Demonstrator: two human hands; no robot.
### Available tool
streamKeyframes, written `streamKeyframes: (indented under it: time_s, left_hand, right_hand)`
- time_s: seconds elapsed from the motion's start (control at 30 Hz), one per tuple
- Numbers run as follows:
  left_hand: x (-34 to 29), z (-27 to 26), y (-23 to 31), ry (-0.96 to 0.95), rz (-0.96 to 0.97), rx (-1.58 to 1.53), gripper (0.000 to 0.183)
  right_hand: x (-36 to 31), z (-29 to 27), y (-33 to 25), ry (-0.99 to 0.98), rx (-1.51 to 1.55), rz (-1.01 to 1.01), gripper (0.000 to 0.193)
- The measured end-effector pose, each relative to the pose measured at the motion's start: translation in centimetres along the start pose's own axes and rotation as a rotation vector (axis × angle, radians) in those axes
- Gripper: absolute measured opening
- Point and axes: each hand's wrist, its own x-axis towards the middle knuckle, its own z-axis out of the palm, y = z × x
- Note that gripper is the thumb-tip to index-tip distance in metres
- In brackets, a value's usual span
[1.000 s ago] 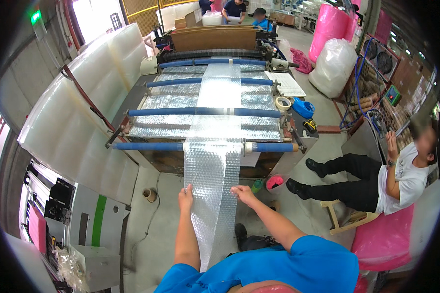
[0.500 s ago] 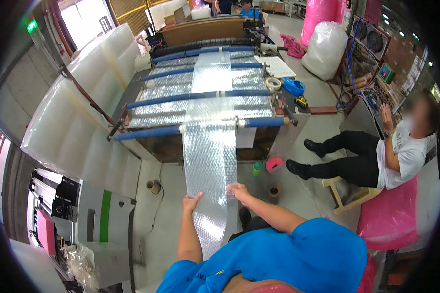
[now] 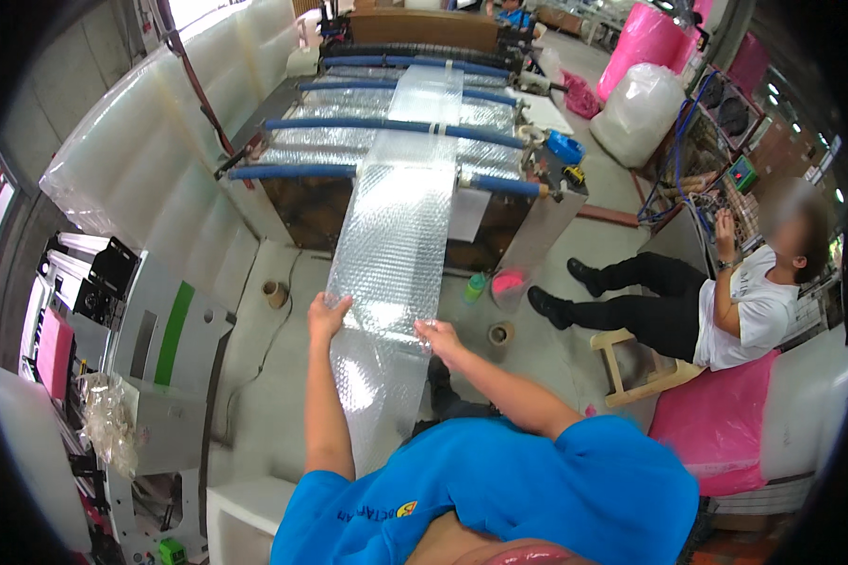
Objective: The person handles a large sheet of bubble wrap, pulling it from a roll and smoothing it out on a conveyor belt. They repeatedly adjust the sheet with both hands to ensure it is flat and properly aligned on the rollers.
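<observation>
A long strip of clear bubble wrap (image 3: 392,235) runs from a machine with blue rollers (image 3: 396,133) toward me, stretched flat between my hands. My left hand (image 3: 329,317) pinches its left edge, thumb on top. At the right edge, my right hand (image 3: 439,340) grips it the same way, a little nearer to me. A crosswise line shows in the wrap between the two hands. Below that line the loose part of the strip (image 3: 379,381) hangs toward the floor, its lower end hidden by my blue shirt.
Large wrapped rolls (image 3: 188,122) line the left. A cardboard core (image 3: 275,294), another core (image 3: 500,333), a green bottle (image 3: 475,287) and a pink-topped tub (image 3: 509,286) stand on the floor. A seated person (image 3: 725,301) is at right, legs reaching toward the machine. A grey machine (image 3: 165,367) stands lower left.
Both hands have lifted the bubble wrap and moved left and farther from me. My view has turned and shifted. The crosswise line now shows between my hands. The seated person's hand has lowered.
</observation>
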Motion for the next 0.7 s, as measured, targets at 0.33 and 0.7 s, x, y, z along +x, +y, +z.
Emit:
streamKeyframes:
  time_s: [0.33,0.7]
  left_hand:
    - [-0.2,-1.9,-0.7,-0.104,-0.078,-0.248,0.055]
    - [-3.0,0.5,-3.6,-0.084,-0.084,-0.087,0.051]
  right_hand:
    - [-2.9,1.3,-3.9,-0.026,0.113,-0.003,0.024]
    - [-0.6,-1.0,-0.5,-0.063,-0.088,0.184,0.027]
